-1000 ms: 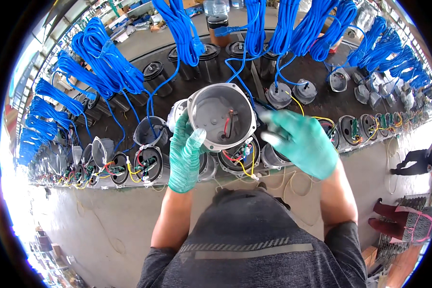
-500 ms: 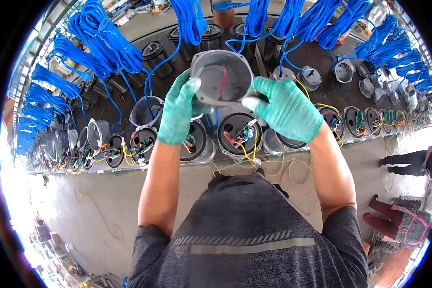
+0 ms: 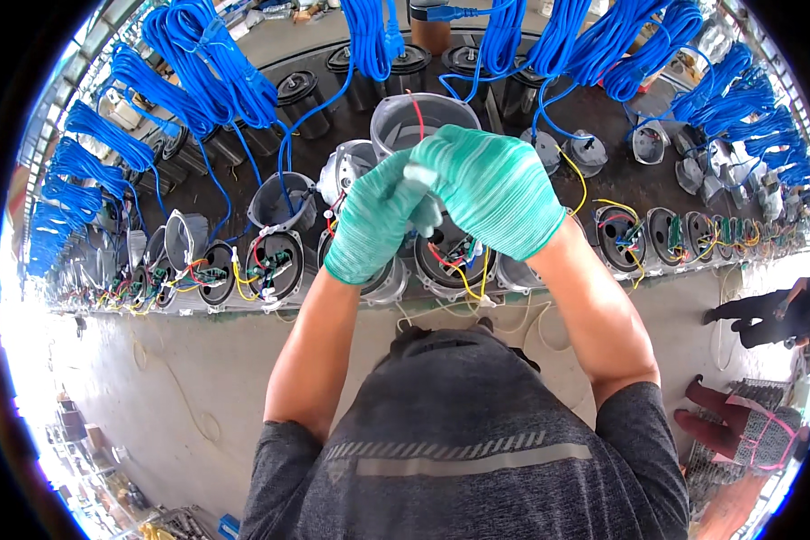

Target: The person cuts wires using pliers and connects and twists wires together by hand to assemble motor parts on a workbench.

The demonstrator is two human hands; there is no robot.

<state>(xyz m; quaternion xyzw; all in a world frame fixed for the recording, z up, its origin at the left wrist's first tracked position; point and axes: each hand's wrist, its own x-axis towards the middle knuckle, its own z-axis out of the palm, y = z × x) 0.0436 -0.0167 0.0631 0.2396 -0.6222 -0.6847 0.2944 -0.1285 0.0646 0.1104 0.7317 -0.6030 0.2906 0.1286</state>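
My two green-gloved hands meet over the near rim of a grey round metal housing (image 3: 389, 119). A thin red wire (image 3: 418, 112) rises from behind my right glove, across the housing's opening. My right hand (image 3: 493, 191) has its fingers bent down and closed, their tips hidden. Close against it, my left hand (image 3: 375, 219) is closed too, thumb and fingers drawn together. What either hand grips is hidden by the gloves. A silvery motor-like part (image 3: 340, 169) stands just left of the housing. Below my hands sits a round black-faced unit (image 3: 450, 270) with red and yellow wires.
Coiled blue cables (image 3: 220, 67) hang along the far side and both ends of the dark bench (image 3: 220, 184). Black cylinders (image 3: 299, 101) line its back. More wired units (image 3: 274, 261) stand along the near edge. Another person (image 3: 769, 315) is on the floor at the right.
My left hand has left the housing's side and come in beside the right. My right hand moved left, over the near rim. The housing now sits slightly right, and the silvery part is uncovered.
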